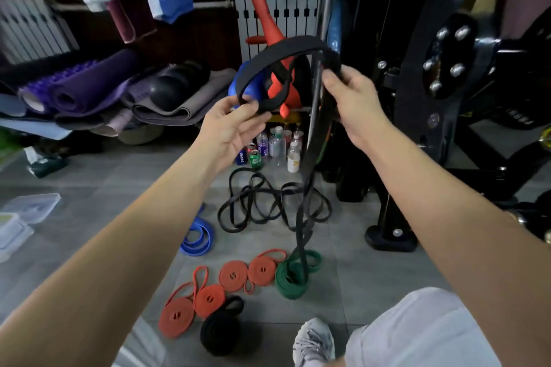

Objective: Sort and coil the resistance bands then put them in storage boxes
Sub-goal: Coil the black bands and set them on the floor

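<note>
I hold a long black resistance band up at chest height. My left hand pinches its looped end between thumb and fingers, and my right hand grips the other side of the arc. The rest of the band hangs down to the floor. Below lie a tangle of black bands, a loose blue band, several coiled orange bands, a coiled green band and a coiled black band.
Clear plastic storage boxes sit on the tiled floor at the left. Bottles and cans stand behind the bands. A black gym machine fills the right side. Rolled mats pile at the back left. My knee and shoe are at the bottom.
</note>
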Motion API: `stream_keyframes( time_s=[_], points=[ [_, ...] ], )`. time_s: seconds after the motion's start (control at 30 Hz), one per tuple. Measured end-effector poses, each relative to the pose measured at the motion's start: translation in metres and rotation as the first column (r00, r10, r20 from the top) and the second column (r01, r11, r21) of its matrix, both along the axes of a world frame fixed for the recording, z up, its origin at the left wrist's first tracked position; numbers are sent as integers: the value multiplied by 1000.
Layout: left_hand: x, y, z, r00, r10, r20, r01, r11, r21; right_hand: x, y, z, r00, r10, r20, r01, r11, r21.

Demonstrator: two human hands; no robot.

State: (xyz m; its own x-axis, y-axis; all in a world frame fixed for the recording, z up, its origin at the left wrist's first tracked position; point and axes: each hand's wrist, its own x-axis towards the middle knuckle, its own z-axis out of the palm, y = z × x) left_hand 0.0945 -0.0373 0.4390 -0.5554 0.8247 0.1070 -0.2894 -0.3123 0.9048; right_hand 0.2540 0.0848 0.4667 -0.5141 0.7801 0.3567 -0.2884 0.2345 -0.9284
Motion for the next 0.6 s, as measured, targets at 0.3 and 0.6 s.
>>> stream_keyframes(
  time_s=[0.3, 0.6],
  points=[
    [-22, -58, -27, 983, 69, -170, -105, 971, -214, 19, -47, -87, 866, 207, 454, -138, 974, -180],
    [8, -97, -81, 871, -290, -398, 46, 852, -521, 37, -103, -177, 328, 287, 900, -461, 880, -113]
  ],
)
